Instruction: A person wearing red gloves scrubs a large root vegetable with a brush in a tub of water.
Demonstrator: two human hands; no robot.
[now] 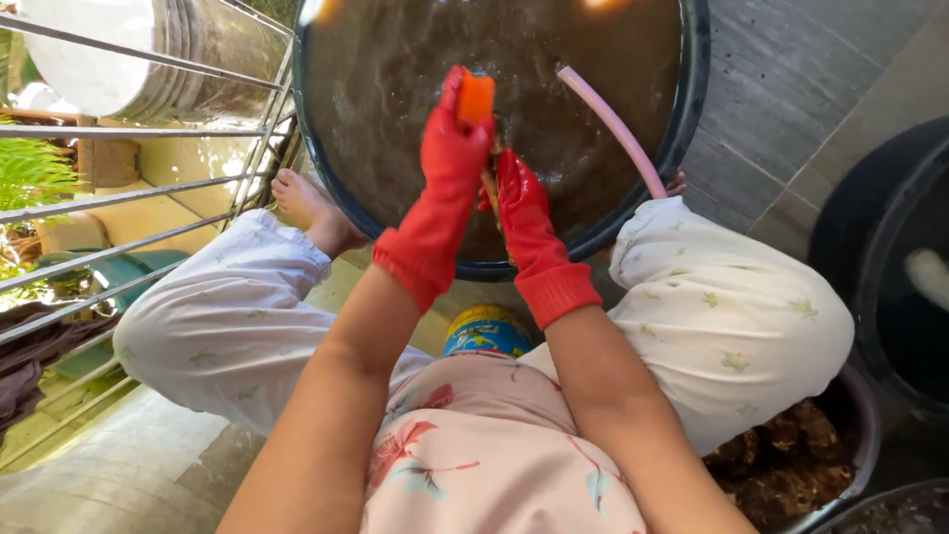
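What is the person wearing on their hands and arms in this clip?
Both hands wear glossy red rubber gloves: the left hand and the right hand. Each glove ends in a wider, ribbed-looking cuff a little past the wrist. Above the cuffs the forearms are bare, with no sleeves, watch or jewellery visible. The gloves look wet and shiny.

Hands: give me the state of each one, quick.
Left hand: red glove, closed on an orange sponge.
Right hand: red glove, closed around something brown over the dark basin; what it is cannot be told.
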